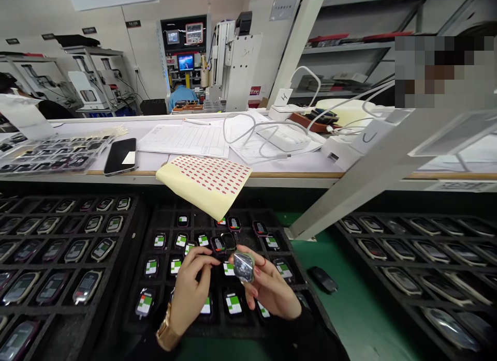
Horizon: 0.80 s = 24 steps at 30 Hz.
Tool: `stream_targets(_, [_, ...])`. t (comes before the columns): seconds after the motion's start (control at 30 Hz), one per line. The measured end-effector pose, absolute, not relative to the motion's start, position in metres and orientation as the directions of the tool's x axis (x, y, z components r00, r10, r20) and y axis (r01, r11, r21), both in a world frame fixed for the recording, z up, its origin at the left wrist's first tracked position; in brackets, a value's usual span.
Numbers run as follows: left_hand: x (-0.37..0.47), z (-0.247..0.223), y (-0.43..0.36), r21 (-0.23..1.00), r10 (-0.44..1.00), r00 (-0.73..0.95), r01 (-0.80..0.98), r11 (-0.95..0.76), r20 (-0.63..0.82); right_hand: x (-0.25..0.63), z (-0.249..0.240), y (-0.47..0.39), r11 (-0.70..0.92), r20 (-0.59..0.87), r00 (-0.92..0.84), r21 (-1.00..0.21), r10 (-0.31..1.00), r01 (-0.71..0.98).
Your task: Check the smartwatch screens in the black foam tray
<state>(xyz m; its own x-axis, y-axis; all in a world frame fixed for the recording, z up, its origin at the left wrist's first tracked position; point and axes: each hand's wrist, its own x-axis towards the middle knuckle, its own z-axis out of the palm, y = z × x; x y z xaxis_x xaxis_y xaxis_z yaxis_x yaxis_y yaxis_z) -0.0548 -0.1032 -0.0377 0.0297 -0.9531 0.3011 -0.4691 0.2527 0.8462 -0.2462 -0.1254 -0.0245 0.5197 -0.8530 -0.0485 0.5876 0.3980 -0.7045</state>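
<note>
My right hand [272, 286] holds a smartwatch case [244, 267] with a dark, shiny face between thumb and fingers, above the middle foam tray. Just left of it is my left hand [193, 286], its fingers curled, thumb and fingertips close together; whether anything small sits between them cannot be made out. Below both hands lies the black foam tray [260, 325] with several watch cases in its compartments, many showing green and white screens. Two dark-faced watches [223, 242] lie near my left fingertips.
More black trays of watches stand left [66, 325] and right [373, 270]. A yellow sticker sheet [205, 180] hangs over the shelf edge. On the shelf are a phone [120, 156], papers and white cables. A slanted post [341, 195] stands right; a black mouse [323, 279] lies beside the middle tray.
</note>
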Motion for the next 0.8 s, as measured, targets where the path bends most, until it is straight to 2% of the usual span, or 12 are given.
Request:
stream_targets(0.47, [-0.055,-0.035,-0.103,0.857,-0.950,0.042,-0.445,0.260,0.309,-0.244,-0.040,-0.134,0.362,0.013,0.534,-0.721,-0.845,0.591])
stream_targets(0.63, [-0.053,-0.033,-0.104,0.879,-0.949,0.101,-0.416,0.233,0.300,-0.242,-0.045,-0.137,0.287,-0.068,0.398,-0.803,-0.915,0.522])
stream_targets(0.8, [-0.056,-0.034,-0.102,0.882,-0.947,0.101,-0.403,0.242,0.306,-0.237,-0.049,-0.135,0.285,-0.102,0.374,-0.833,-0.922,0.474])
